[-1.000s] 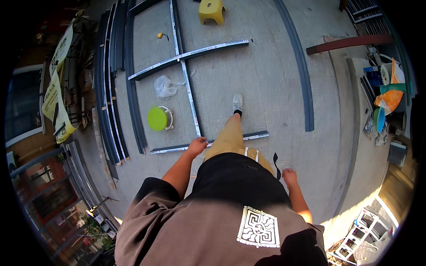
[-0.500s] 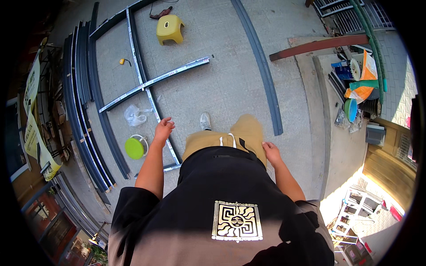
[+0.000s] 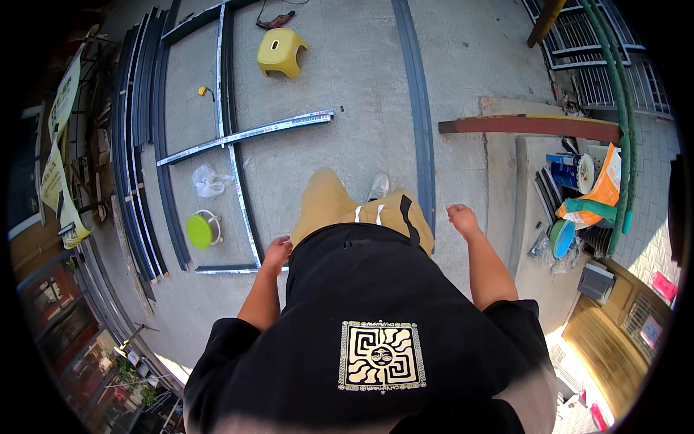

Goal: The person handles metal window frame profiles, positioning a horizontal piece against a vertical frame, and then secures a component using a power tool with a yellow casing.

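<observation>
My left hand [image 3: 278, 251] hangs by my left hip, holding nothing, its fingers loosely bent and slightly apart. It is nearest to the lower end of the metal frame [image 3: 243, 195], apart from it. My right hand [image 3: 461, 217] swings out beyond my right hip, fingers curled in, with nothing visible in it. Across the frame lies a crossbar [image 3: 246, 135] covered with printed film. Left of the frame's long bar are a bucket with a green lid [image 3: 199, 231] and a crumpled clear plastic bag [image 3: 208, 181]. One shoe [image 3: 379, 185] shows ahead of me.
A yellow stool [image 3: 280, 54], a yellow tape measure [image 3: 203, 91] and a red power tool [image 3: 275, 21] are on the concrete ahead. Dark metal bars [image 3: 417, 108] lie to the right, near a reddish beam [image 3: 528, 126]. More long bars [image 3: 134, 159] line the left.
I have stepped along, bringing the other shoe forward. My left hand has drawn back to my hip with fingers more bent; my right hand has swung forward and away from my trousers.
</observation>
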`<state>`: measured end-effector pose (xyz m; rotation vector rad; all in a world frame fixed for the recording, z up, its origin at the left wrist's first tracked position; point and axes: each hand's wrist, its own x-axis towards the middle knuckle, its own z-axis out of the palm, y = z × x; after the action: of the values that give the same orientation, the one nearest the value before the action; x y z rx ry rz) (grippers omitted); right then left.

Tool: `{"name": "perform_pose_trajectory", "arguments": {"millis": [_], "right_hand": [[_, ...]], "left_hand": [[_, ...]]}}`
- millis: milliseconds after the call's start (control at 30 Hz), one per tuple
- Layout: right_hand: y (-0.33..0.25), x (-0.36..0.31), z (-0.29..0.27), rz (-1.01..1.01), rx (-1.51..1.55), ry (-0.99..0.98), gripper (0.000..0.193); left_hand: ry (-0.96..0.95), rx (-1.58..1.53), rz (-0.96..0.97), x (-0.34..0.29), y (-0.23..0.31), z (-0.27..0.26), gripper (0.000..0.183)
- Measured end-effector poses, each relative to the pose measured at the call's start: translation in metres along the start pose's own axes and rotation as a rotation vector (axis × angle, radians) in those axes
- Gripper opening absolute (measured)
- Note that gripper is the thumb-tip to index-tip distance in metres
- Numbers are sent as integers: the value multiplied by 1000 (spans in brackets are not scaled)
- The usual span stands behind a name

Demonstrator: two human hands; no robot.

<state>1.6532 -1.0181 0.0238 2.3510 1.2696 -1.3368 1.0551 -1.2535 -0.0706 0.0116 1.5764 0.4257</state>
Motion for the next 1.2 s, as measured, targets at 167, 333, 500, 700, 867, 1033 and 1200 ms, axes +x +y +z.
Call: {"name": "perform_pose_trajectory", "arguments": {"millis": [167, 333, 500, 700, 867, 1033, 1200], "right_hand": [[-15, 37, -47, 27, 77, 126, 39], [-45, 17, -33, -1, 296, 36, 37], [-15, 61, -102, 64, 191, -118, 37], [56, 94, -148, -87, 33, -317, 29], [30, 129, -185, 78, 497, -186, 36], [-70, 125, -200, -125, 451, -70, 36], [-248, 76, -267, -602, 773, 5, 32]], "left_hand": [[-42, 548, 255, -38, 58, 57, 43], [-1, 269, 55, -27, 83, 36, 49], [63, 74, 43, 36, 171, 146, 51], [6, 162, 148, 62, 222, 239, 46], [44, 196, 344, 82, 255, 264, 45], [107, 100, 224, 84, 224, 242, 52], [214, 64, 125, 87, 150, 216, 46]]}}
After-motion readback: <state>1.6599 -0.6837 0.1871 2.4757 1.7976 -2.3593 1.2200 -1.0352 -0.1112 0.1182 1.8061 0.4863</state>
